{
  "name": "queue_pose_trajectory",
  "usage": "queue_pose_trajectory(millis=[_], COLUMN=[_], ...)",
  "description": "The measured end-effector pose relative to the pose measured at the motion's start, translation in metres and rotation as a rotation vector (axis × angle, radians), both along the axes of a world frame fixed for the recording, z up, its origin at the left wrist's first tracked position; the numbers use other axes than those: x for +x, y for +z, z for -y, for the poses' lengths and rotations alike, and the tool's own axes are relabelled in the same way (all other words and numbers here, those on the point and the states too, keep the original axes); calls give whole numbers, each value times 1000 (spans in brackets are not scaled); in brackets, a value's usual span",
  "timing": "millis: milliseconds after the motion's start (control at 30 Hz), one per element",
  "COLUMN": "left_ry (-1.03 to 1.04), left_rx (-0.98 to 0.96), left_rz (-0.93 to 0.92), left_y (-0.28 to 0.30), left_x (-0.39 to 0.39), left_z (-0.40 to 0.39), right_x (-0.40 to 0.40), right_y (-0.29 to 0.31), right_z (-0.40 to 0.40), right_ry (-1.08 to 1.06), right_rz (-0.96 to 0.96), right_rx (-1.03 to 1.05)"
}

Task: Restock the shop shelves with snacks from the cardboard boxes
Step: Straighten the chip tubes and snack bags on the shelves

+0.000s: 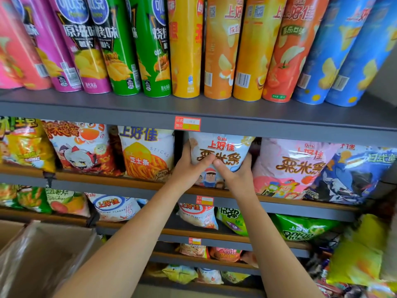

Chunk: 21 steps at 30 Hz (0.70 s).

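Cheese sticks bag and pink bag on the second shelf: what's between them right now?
In the head view, a white-blue snack bag sits between the cheese sticks bag and the pink bag, gripped by the left hand and right hand.

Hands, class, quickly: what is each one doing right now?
Left hand: grips the white Oishi snack bag.
Right hand: grips the same bag.

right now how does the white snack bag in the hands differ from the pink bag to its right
The white snack bag has a pale white-blue front; the pink snack bag is pink. The left hand and right hand grip the white one from both sides, while the pink one rests untouched on the shelf. Both carry the same brown lettering and Oishi logo.
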State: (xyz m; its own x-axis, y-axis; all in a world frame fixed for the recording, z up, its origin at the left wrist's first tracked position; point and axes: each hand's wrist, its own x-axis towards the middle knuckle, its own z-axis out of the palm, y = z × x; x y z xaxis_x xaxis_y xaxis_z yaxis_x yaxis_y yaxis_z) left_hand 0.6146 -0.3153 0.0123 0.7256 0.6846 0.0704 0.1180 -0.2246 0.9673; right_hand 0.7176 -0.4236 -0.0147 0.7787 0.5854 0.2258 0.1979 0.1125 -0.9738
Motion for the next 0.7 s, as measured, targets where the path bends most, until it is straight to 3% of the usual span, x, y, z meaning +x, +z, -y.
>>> queue_pose_trajectory(millis=[700], left_ry=[64], left_rx=[9], left_rz=[-21], left_y=[-7], left_x=[0], left_z=[-8], right_x=[-6], right_y=[-8], right_z=[-14], right_ry=[-98], right_rz=[-68], right_rx=[35])
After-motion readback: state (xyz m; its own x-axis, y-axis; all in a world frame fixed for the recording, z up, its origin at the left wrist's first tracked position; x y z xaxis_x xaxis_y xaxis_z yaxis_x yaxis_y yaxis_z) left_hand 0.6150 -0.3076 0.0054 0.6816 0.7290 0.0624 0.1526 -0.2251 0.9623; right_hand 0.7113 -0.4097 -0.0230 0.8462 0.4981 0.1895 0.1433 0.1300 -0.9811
